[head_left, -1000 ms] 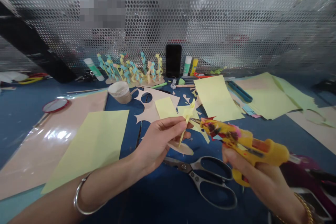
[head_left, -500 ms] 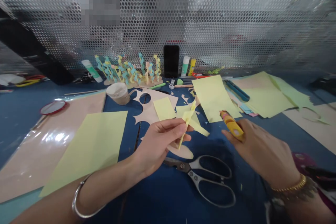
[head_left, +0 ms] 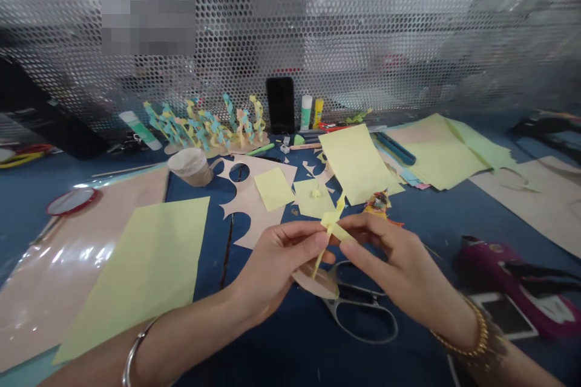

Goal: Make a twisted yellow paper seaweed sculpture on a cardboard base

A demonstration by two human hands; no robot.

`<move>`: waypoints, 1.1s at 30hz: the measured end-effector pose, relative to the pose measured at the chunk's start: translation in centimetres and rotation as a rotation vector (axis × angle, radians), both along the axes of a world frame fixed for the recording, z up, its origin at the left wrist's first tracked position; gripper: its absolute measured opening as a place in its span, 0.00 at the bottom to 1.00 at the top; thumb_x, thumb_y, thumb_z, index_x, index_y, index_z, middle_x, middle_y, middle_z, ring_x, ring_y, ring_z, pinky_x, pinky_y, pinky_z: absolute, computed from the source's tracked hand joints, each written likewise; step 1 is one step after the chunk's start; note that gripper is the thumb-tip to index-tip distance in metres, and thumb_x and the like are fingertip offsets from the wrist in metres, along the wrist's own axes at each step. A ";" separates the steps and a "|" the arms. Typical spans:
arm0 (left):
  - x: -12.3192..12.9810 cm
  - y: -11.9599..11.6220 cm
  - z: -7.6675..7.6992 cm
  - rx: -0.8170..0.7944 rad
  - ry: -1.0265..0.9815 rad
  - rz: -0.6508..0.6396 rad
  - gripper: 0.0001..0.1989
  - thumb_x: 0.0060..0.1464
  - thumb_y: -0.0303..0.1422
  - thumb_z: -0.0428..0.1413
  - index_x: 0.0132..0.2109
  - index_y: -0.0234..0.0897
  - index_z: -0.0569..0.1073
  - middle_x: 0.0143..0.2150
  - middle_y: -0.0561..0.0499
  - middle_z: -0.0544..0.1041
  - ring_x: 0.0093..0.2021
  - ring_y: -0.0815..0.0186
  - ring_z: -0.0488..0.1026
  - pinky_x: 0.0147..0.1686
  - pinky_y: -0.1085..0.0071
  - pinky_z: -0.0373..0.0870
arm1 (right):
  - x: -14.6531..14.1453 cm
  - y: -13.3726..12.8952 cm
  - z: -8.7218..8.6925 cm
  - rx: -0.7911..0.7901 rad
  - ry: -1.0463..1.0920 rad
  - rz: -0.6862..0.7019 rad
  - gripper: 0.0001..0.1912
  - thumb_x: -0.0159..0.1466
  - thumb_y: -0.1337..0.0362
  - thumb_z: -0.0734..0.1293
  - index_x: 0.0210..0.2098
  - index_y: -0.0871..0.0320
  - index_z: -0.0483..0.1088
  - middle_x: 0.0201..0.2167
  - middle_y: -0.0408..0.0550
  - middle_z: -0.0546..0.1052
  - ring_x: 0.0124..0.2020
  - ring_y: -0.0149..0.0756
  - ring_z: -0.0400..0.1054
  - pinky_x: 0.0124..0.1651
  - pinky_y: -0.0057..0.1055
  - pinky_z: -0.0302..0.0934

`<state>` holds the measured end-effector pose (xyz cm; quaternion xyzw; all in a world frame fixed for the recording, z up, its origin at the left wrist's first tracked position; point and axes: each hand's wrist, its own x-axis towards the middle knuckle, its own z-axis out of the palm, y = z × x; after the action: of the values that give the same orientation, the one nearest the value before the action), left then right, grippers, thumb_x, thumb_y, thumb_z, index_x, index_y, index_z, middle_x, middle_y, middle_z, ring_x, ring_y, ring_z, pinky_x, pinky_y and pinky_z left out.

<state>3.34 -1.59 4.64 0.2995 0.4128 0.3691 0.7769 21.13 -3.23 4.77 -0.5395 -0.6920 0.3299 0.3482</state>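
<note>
While the left hand (head_left: 276, 263) is pinching a thin yellow paper stem (head_left: 321, 254) between thumb and forefinger, with no visible gap, the right hand (head_left: 399, 263) is closing its thumb and fingers on the end of a yellow strip (head_left: 340, 231) that is crossing the stem. The stem is standing slightly tilted over a pale paper base (head_left: 316, 281), in the middle of the view, above the blue table (head_left: 267, 344). Beneath the hands, scissors (head_left: 365, 321) are lying with their handles showing and their blades hidden by the base and the left hand. Just behind the right hand, a glue gun (head_left: 377, 204) is showing only its messy front end, the hand covering the rest. Farther back, a cut-out sheet (head_left: 261, 217), a small yellow square (head_left: 274, 189) and a large yellow sheet (head_left: 358, 160) are crowding the space, with paper scraps between. A paper cup (head_left: 193, 168) is standing near the curly paper plants (head_left: 206, 127), a phone (head_left: 280, 104) is leaning upright beside them, and a purple tool (head_left: 508, 269) is lying to the right.
</note>
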 end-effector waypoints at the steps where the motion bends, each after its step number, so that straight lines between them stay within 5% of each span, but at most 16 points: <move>1: 0.1 -0.1 0.0 0.005 -0.001 0.002 0.07 0.45 0.32 0.64 0.33 0.33 0.79 0.24 0.50 0.77 0.23 0.72 0.72 0.22 0.78 0.69 | -0.5 -0.1 -0.1 -0.024 0.078 0.008 0.11 0.62 0.57 0.64 0.40 0.56 0.70 0.34 0.48 0.77 0.34 0.34 0.73 0.35 0.29 0.68; 8: 0.4 -0.3 -0.2 0.022 0.005 0.035 0.06 0.46 0.30 0.64 0.32 0.32 0.77 0.24 0.51 0.77 0.23 0.73 0.71 0.23 0.80 0.67 | -1.7 -0.6 -0.5 -0.084 0.370 -0.029 0.06 0.63 0.63 0.63 0.32 0.58 0.69 0.26 0.43 0.75 0.28 0.30 0.72 0.31 0.25 0.68; 33: 0.6 -0.4 -0.6 0.118 -0.004 0.100 0.06 0.46 0.29 0.64 0.33 0.34 0.76 0.24 0.53 0.78 0.25 0.74 0.73 0.26 0.81 0.70 | -1.9 -0.9 -0.7 0.150 0.227 -0.114 0.03 0.61 0.68 0.66 0.33 0.54 0.69 0.25 0.36 0.75 0.25 0.21 0.71 0.28 0.14 0.63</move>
<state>3.90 -1.99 4.03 0.3231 0.4033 0.4318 0.7393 19.27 -4.09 4.02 -0.5097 -0.6390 0.3157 0.4819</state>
